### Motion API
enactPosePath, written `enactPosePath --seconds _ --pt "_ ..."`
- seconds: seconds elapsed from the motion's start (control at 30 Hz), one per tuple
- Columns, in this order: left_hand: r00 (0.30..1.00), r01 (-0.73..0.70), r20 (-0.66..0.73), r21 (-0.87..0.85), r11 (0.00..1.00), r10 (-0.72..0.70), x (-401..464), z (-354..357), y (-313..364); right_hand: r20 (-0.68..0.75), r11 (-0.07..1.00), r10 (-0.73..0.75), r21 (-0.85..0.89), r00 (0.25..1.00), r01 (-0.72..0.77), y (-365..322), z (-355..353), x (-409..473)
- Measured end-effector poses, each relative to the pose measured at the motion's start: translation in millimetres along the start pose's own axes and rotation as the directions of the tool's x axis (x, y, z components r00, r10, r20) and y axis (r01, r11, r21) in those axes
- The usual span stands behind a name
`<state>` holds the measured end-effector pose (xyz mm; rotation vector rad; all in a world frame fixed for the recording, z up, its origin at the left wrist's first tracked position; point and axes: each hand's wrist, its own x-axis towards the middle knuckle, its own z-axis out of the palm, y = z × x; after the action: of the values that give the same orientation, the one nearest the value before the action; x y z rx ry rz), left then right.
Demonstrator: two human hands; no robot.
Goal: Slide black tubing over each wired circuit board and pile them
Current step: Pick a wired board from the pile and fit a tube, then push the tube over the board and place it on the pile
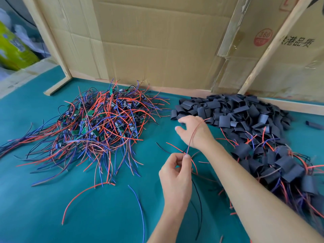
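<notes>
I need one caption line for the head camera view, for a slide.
Left hand pinches a board's wires while right hand reaches to the black tubing pile.

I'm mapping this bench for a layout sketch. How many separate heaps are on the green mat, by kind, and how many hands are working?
Heap of bare wired circuit boards: 1
Heap of loose black tubing pieces: 1
Heap of boards already sleeved in tubing: 1
Hands: 2, left hand and right hand
Total: 3 heaps, 2 hands
</notes>
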<state>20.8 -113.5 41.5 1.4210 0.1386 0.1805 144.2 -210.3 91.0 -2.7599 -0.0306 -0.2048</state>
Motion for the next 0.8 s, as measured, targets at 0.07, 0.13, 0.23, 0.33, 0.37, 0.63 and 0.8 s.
enactPosePath --seconds 0.07,0.13,0.23,0.33,0.37,0.63,0.8 --pt "1.000 -0.009 -0.004 -0.009 1.000 0.009 0 0 1 -0.217 0.959 0.133 0.273 0.967 -0.070 6 -13 -15" --pt "1.000 -0.020 -0.015 -0.005 1.000 0.020 0 0 2 -0.338 0.887 0.288 0.446 0.896 -0.117 13 -24 -33" --pt "0.999 -0.048 -0.009 -0.001 0.999 0.048 0 1 2 -0.353 0.674 0.499 0.732 0.792 -0.099 19 -29 -54" --pt "0.999 -0.053 -0.001 0.000 0.999 0.053 -2 1 2 -0.334 0.431 0.652 0.902 0.681 0.029 31 -38 -65" --pt "0.998 -0.055 0.000 -0.001 0.998 0.055 -2 1 3 -0.329 0.381 0.683 0.922 0.652 0.067 37 -44 -67" --pt "1.000 -0.026 0.012 -0.024 0.999 0.026 -1 1 -1 -0.338 0.352 0.572 0.924 0.748 0.148 38 -40 -92" --pt "1.000 -0.012 0.028 -0.016 1.000 0.012 -1 0 -4 -0.242 0.292 0.481 0.951 0.843 0.106 25 -26 -97"
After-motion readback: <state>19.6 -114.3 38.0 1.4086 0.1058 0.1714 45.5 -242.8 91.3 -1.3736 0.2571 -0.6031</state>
